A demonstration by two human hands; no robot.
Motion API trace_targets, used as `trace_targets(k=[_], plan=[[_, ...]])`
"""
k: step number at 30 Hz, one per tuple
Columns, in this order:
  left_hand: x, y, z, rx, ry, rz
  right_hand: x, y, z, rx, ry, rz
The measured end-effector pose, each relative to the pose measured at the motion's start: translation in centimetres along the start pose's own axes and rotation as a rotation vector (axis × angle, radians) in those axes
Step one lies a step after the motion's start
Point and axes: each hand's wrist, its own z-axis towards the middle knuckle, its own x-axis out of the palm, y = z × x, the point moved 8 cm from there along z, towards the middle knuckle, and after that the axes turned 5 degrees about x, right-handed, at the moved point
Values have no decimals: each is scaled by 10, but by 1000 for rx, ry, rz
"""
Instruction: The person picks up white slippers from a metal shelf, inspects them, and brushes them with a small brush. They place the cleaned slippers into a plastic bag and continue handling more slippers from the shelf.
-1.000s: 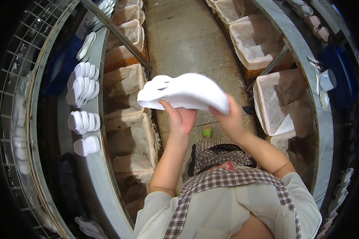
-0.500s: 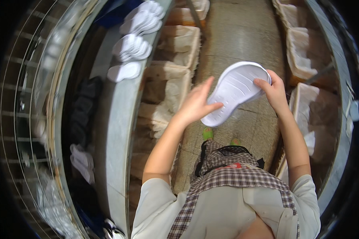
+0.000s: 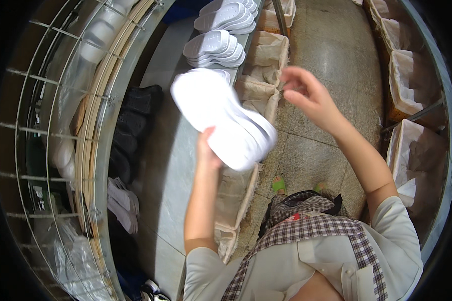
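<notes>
My left hand (image 3: 208, 148) grips a white shoe sole (image 3: 211, 113) by its edge, with the thumb on its smooth face. The sole is tilted and blurred over the grey counter on the left; its right edge looks layered, and I cannot tell whether it is one piece or more. My right hand (image 3: 306, 93) is apart from it over the aisle, empty, its fingers loosely curled and spread. Just beyond the sole, stacks of white soles (image 3: 218, 47) lie along the counter (image 3: 160, 200), the nearest partly hidden by the held sole.
Lined bins (image 3: 266, 55) stand below the counter, and more lined bins (image 3: 404, 85) line the aisle's right side. Dark soles (image 3: 138, 100) and greyish soles (image 3: 123, 205) lie at the counter's left. A wire rack (image 3: 50, 125) with plastic-wrapped things rises at far left.
The white sole has gone from between both hands over the aisle to the left, over the counter. It now shows its smooth face. My right hand has let go; my left grips it.
</notes>
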Motion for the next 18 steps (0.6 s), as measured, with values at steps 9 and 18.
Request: trace_targets(k=[9, 18], plan=[[-60, -91, 189, -101, -378, 5, 43, -91, -113, 330, 134, -517], [-64, -66, 214, -151, -309, 197, 18, -137, -175, 598, -73, -377]])
